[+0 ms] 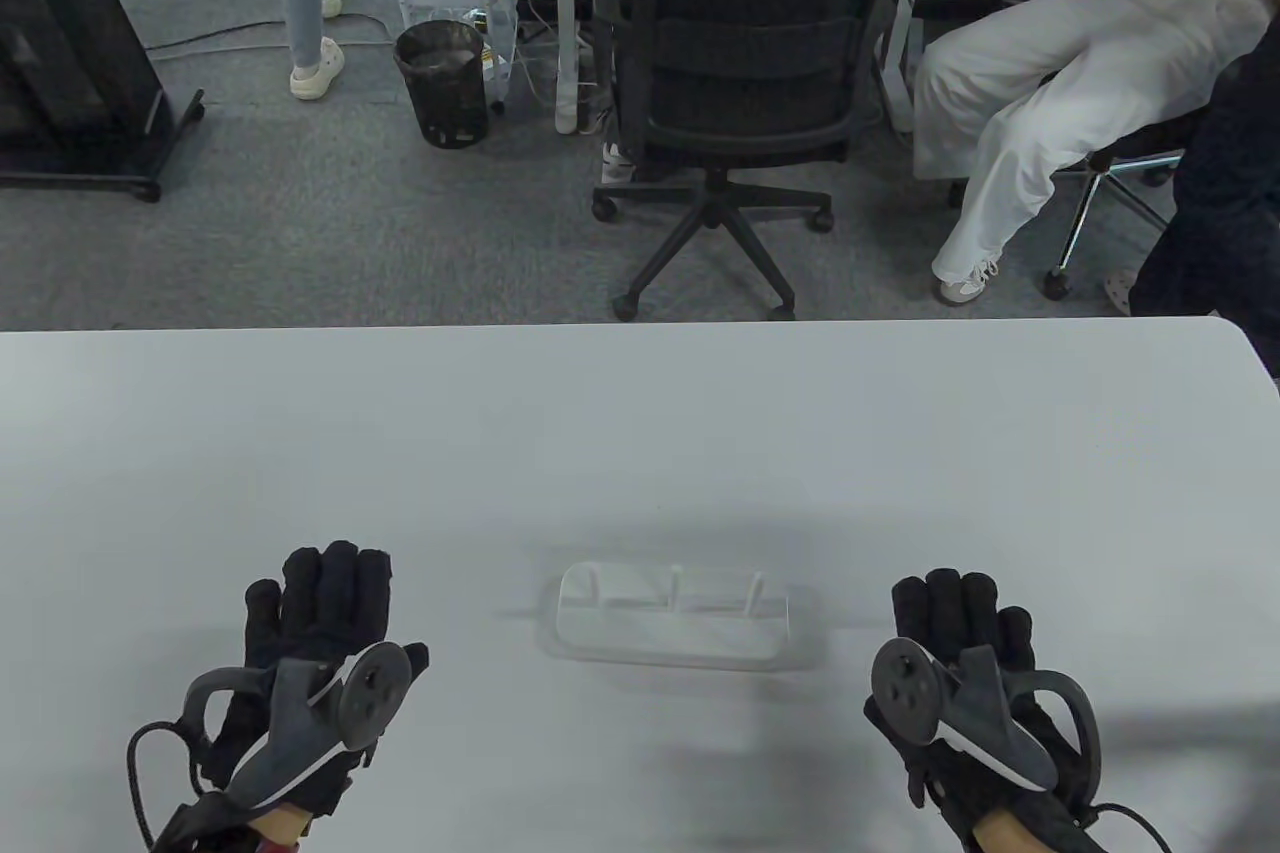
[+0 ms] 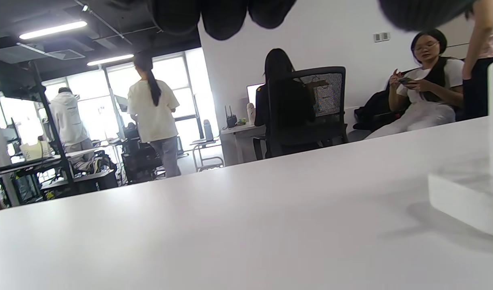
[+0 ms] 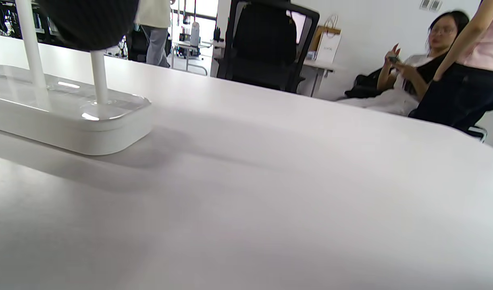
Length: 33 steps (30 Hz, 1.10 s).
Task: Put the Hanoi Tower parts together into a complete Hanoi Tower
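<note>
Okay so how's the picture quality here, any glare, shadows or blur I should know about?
Table view: sharp, evenly lit; the white base nearly blends into the table, with only soft shadows around it. Left wrist view: bright windows blow out the background; the base sits cropped at the right edge. Right wrist view: glare spots on the base's glossy top, a broad soft shadow beside it, and the people behind look blurred.

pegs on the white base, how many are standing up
3, in a row along the white base: left peg, middle peg, right peg. No discs on any. Both wrist views show only part of the row.
</note>
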Available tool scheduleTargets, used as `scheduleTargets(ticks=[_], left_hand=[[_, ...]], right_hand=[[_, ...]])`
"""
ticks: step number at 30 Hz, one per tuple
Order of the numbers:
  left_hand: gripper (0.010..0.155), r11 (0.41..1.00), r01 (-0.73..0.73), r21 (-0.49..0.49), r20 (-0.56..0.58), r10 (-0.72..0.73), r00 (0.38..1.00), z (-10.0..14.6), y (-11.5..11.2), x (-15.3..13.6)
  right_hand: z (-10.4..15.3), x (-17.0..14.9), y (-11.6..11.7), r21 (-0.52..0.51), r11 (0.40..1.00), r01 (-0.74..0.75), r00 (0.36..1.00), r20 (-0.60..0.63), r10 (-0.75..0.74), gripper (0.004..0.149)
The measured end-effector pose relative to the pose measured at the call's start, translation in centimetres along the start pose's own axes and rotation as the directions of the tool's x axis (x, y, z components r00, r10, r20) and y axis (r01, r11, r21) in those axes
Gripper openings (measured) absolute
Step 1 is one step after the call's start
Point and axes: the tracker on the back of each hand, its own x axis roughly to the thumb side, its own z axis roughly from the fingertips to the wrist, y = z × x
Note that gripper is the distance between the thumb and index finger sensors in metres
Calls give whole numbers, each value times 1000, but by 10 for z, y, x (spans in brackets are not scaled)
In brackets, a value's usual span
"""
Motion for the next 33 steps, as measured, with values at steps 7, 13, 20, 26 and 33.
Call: scheduleTargets(ticks=[7, 13, 20, 26, 33], left_hand=[[86, 999, -52, 4, 3, 52, 999, 0, -27, -3], [86, 999, -47, -7, 5, 47, 999, 0, -27, 2], [86, 999, -46, -22, -7, 45, 999, 0, -30, -1], [86, 998, -56, -11, -13, 56, 998, 2, -31, -4], [86, 999, -51, -17, -20, 51, 999, 2, -32, -5]], right_hand=[[5, -1, 37, -24, 995, 99, 995, -15, -99, 100], [7, 3, 40, -1, 998, 55, 998, 0, -55, 99], [8, -1, 42, 13, 998, 67, 998, -16, -67, 99], [10, -1, 42, -4, 998, 66, 998, -21, -66, 99], [9, -2, 44, 7, 997, 77, 997, -21, -77, 99]])
